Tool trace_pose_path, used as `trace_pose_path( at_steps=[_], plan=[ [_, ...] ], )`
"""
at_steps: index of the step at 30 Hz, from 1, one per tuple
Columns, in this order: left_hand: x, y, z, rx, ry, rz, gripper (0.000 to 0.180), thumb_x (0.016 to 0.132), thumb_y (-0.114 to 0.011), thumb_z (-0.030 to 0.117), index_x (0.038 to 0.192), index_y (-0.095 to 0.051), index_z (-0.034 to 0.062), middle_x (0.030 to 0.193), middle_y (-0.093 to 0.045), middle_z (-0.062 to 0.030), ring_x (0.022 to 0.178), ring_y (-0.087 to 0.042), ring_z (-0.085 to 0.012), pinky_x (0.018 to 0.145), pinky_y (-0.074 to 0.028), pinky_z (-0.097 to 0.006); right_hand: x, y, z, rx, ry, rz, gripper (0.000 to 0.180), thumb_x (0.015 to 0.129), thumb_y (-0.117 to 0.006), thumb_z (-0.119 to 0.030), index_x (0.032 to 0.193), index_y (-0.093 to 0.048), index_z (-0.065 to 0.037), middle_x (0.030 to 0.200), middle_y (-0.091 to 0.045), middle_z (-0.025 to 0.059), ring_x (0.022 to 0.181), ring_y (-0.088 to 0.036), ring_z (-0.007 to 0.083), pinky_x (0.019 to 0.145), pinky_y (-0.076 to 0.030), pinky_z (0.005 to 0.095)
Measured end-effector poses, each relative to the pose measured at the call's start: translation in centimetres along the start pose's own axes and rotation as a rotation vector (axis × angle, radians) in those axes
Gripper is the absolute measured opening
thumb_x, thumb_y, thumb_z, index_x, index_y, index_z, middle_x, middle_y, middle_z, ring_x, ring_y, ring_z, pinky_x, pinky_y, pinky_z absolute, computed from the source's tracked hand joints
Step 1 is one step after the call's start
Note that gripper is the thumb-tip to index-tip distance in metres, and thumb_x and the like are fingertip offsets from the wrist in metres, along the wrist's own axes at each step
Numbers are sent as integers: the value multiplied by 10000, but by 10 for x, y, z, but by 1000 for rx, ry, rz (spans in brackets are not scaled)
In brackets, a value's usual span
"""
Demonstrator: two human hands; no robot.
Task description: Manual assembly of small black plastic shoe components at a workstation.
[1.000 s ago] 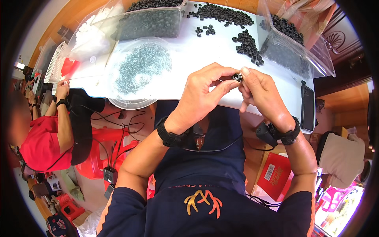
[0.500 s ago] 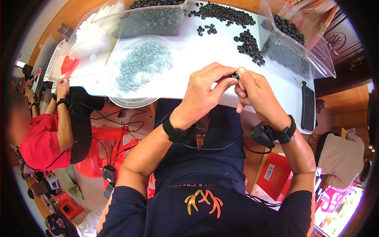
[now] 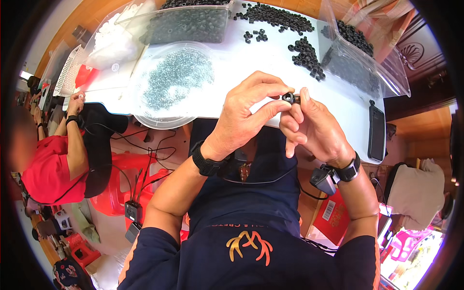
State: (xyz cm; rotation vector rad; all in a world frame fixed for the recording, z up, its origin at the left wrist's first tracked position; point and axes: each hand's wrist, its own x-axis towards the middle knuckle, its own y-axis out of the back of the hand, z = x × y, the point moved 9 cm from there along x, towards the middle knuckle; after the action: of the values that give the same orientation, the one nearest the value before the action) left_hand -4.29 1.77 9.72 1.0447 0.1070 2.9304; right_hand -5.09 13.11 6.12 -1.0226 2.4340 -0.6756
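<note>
Over the table's near edge, the thumb and index finger of my left hand (image 3: 253,106) pinch a small black ring-shaped part (image 3: 288,97). A pale spot shows at the centre of its hole. Close on its right side is my right hand (image 3: 319,123), with the thumb raised and the fingers curled. Between that thumb and the fingers a small dark piece shows, touching or nearly touching the ring; the fingers hide most of it. A round clear tray (image 3: 139,89) of small glassy pieces (image 3: 179,75) lies to the left of my hands.
Loose black parts (image 3: 305,57) lie in piles on the white table (image 3: 261,60). Clear bins of black parts (image 3: 186,26) stand at the back left and right (image 3: 355,67). A phone (image 3: 376,133) rests at the right edge. A person in red (image 3: 55,164) sits to the left.
My right hand has turned and loosened a little, its thumb now upright. The ring's open face has come into view between my hands. The phone and piles have stayed put.
</note>
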Motion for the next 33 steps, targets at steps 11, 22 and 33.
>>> trace_pose_path(
  at_steps=[11,22,33],
  plan=[
    [-17,-13,-15,-315,148,63,262,862,-656,-37,1117,-684,15,1173,-613,-123,958,-633,-177,832,-528,-296,-7,6,12,-90,-83,83,550,1005,-346,-587,836,-476,-80,747,-468,28,546,-447,88,534,-593,317],
    [-20,-7,-7,-217,63,59,278,903,-621,-28,1177,-657,7,1236,-600,-147,987,-637,-173,837,-535,-271,-9,-5,19,230,-21,165,436,1015,-447,-498,1059,-575,-84,910,-549,-1,637,-403,69,532,-363,203],
    [-24,-8,-6,-121,61,119,270,868,-629,-61,1132,-673,-23,1112,-669,-153,935,-669,-190,806,-544,-275,-7,-2,24,384,89,144,270,1012,-545,-328,1064,-575,-65,899,-540,-14,682,-408,63,603,-388,231]
  ],
)
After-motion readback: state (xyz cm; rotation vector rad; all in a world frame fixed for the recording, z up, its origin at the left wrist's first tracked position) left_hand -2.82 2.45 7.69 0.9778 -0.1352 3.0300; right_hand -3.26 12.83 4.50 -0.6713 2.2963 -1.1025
